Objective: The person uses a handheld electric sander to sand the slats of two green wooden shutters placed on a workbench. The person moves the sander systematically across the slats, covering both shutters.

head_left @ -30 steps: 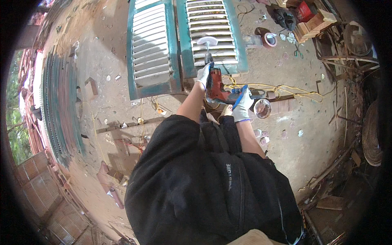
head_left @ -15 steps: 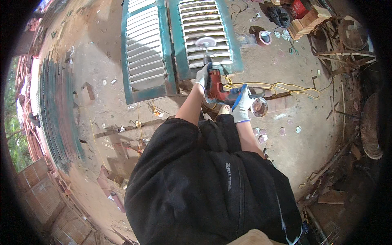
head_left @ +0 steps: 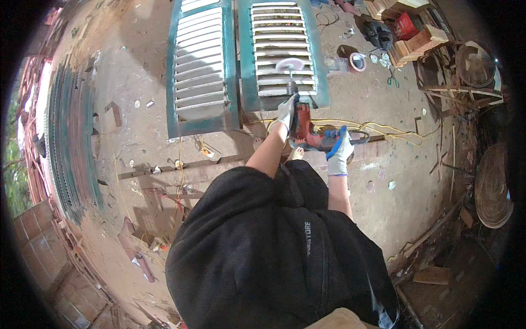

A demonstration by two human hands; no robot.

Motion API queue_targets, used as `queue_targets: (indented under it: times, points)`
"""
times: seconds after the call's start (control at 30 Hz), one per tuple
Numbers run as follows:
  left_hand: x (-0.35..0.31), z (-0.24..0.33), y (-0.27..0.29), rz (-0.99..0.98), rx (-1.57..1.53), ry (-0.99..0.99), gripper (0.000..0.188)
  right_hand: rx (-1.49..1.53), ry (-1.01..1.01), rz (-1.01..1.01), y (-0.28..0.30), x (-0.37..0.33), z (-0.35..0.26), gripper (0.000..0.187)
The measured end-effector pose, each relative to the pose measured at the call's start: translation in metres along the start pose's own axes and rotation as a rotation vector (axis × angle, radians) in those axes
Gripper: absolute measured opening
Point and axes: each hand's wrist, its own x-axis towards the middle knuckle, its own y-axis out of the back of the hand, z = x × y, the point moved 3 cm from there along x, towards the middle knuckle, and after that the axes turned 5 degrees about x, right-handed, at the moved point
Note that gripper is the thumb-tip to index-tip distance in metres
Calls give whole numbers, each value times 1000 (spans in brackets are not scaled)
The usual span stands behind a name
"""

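Note:
A red and black power drill with a pale round sanding disc at its front is held in both gloved hands. My left hand is closed round the drill's body behind the chuck. Further back, my right hand wraps the rear handle, where the cord comes out. The disc looks blurred and lies over the white slats of the right louvred shutter, which has a green frame; whether it touches them I cannot tell. Beside it lies a second green shutter with white slats.
A yellow cord loops over the floor right of the drill. A tape roll, a black bag and wooden blocks are at the far right. Green slatted panels lean along the left. Scraps litter the floor.
The drill and both hands have shifted to the right, carrying the disc a little rightward across the slats. My right hand now covers most of the round dish behind it. The view has shifted slightly.

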Motion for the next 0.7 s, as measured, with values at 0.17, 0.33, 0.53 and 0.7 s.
queue_targets:
  times: [0.17, 0.33, 0.53, 0.7]
  points:
    - [-30, 17, 41, -188, -526, 193, 32, -46, -37, -117, -23, -24, 7, 30]
    - [-37, 56, 73, -541, -724, 242, 33, 187, -164, -28, -57, -47, 10, 28]
    - [2, 66, 97, -497, -432, 381, 36, 136, -69, 103, -98, -49, 60, 29]
    - [52, 32, 66, -558, -585, 413, 39, 128, -10, 161, -101, -11, 79, 24]
